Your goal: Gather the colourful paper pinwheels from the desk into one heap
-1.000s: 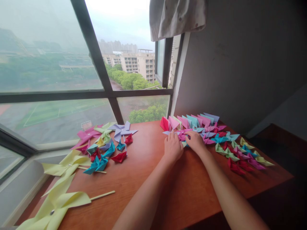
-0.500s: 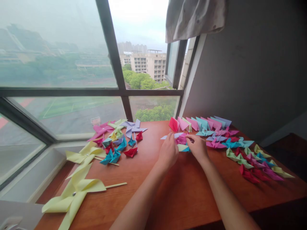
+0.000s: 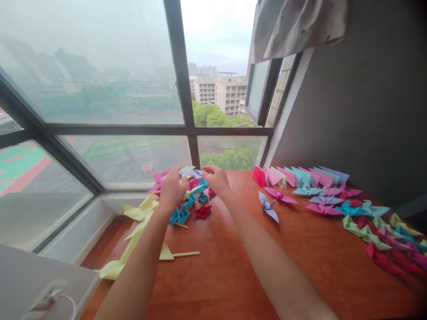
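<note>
Beside the window on the reddish wooden desk | left hand and right hand over the heap of small coloured paper pinwheels, fingers loosely curled, grip unclear | lilac paper crane right of heap, apart | folded rows farther right.

Pale yellow pinwheels are lying near left on the reddish-brown table. Pink, teal, lilac, green and red paper cranes are spreading right. A lilac crane is sitting apart.
</note>
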### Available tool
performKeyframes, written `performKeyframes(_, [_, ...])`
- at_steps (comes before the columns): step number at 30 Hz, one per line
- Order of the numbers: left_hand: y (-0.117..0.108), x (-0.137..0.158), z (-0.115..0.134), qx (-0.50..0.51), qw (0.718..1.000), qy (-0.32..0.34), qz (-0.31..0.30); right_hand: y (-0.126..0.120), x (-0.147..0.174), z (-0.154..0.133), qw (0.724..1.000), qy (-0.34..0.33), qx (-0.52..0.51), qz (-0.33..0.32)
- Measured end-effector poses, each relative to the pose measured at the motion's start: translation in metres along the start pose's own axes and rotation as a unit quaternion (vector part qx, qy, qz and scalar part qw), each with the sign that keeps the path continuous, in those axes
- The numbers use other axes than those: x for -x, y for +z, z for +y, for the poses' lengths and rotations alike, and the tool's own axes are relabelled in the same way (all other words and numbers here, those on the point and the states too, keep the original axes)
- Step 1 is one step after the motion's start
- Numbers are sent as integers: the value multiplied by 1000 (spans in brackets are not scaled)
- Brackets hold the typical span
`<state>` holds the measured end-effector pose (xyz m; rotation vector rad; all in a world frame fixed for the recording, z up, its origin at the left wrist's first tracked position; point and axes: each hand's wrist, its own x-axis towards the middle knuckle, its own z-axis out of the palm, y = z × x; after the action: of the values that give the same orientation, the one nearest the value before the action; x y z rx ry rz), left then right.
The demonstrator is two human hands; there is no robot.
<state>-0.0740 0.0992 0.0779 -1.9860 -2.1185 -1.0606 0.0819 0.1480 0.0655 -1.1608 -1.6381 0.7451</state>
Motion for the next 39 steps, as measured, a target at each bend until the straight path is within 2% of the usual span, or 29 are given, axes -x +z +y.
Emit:
performKeyframes(3, [-6,-4,-19,-27,1000,3,-10,1,1,-1,1000,-10,10,-14])
performKeyframes(5, [-4,0,-19,-35,999,22,-16,-14,10,7,1000,-9,14,-10])
performKeyframes(7, [3,8,-7,-34,997,55,-30,-41,21,22,1000,-2,30,6])
performKeyframes(12, [36,40,59,19,986,137,-89,-137,50,72,980,0,161,113])
performKeyframes(14, [53,53,90,41,977,167,-125,-181,60,91,961,7,217,171])
performKeyframes(17, [79,71,130,73,961,199,-179,-242,72,117,928,-3,296,226])
performKeyframes(20, [104,84,160,92,948,217,-214,-292,80,144,887,-12,402,228])
performKeyframes(23, [124,90,180,92,944,219,-231,-326,86,170,846,30,499,185])
performKeyframes(26, [135,93,193,90,937,231,-245,-342,91,186,821,90,551,118])
performKeyframes(29, [139,93,202,80,932,247,-252,-342,92,193,820,105,558,74])
performKeyframes(34, [140,91,211,43,927,271,-256,-333,81,200,830,80,542,105])
performKeyframes(39, [140,86,209,21,925,268,-269,-328,70,202,836,73,537,90])
